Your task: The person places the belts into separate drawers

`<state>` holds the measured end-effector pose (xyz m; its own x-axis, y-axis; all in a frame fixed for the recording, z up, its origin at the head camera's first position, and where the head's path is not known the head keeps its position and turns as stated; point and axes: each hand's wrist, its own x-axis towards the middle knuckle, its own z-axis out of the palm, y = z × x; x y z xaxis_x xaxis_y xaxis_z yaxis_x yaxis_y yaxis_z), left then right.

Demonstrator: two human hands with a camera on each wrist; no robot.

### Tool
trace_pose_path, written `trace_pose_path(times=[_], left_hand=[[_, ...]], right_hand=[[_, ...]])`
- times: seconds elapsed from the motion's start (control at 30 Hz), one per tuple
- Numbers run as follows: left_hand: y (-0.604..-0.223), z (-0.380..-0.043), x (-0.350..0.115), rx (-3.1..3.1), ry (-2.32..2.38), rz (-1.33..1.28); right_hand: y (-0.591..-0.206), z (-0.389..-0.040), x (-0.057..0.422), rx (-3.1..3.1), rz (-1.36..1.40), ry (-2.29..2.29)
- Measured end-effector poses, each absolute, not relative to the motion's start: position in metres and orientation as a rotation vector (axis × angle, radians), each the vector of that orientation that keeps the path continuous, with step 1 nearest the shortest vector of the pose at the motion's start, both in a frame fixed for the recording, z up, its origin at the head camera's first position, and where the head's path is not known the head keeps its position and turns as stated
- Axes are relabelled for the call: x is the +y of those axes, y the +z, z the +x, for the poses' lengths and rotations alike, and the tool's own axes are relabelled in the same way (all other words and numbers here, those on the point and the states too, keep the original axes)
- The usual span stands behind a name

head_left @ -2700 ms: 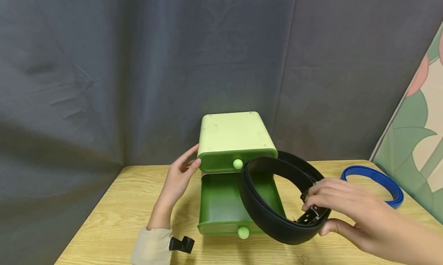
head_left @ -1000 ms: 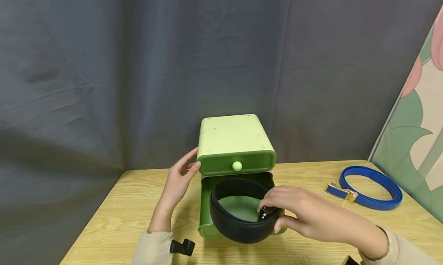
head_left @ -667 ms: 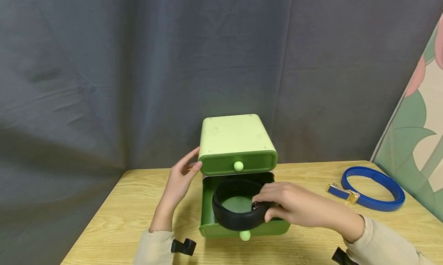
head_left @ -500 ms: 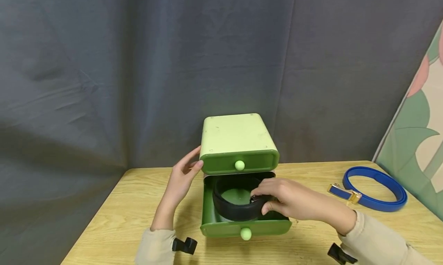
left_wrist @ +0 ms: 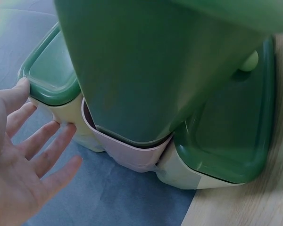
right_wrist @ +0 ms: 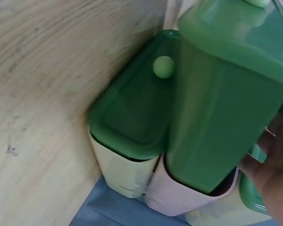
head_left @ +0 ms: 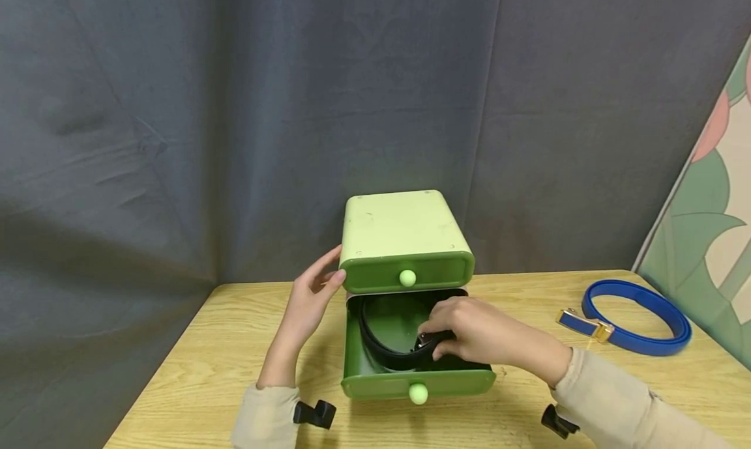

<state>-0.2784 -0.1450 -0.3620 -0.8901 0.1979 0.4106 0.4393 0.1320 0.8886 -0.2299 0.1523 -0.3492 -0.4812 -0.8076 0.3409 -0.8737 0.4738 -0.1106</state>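
My left hand [head_left: 308, 302] steadies the upper left corner of a small stacked drawer cabinet [head_left: 405, 224]; in the left wrist view its fingers [left_wrist: 52, 148] are mostly straight, touching the top unit's side. The green middle drawer [head_left: 375, 387] with a pale round knob is pulled out. Inside it sits a coiled black belt [head_left: 384, 356], which my right hand [head_left: 481, 332] pinches near the metal buckle between thumb and fingers. In the right wrist view the drawer wall hides the belt, and only part of my hand [right_wrist: 276, 174] shows at the right edge.
A coiled blue belt [head_left: 651, 346] with a gold buckle lies on the wooden table [head_left: 235, 345] at the right. Grey curtain [head_left: 352, 97] hangs behind the cabinet. A board with painted flowers [head_left: 698, 240] stands along the right side. Top and bottom drawers are closed.
My right hand has carried the black belt left and down, from in front of the cabinet into the middle drawer. My left hand has stayed at the cabinet's corner.
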Motion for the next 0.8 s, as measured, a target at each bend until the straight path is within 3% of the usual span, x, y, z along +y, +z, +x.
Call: trace_pose_path(times=[0.8], left_hand=[[-0.362, -0.278, -0.146, -2.234, -1.828, -0.611]], right_hand=[[-0.360, -0.234, 0.154, -2.490, 1.464, 0.387]])
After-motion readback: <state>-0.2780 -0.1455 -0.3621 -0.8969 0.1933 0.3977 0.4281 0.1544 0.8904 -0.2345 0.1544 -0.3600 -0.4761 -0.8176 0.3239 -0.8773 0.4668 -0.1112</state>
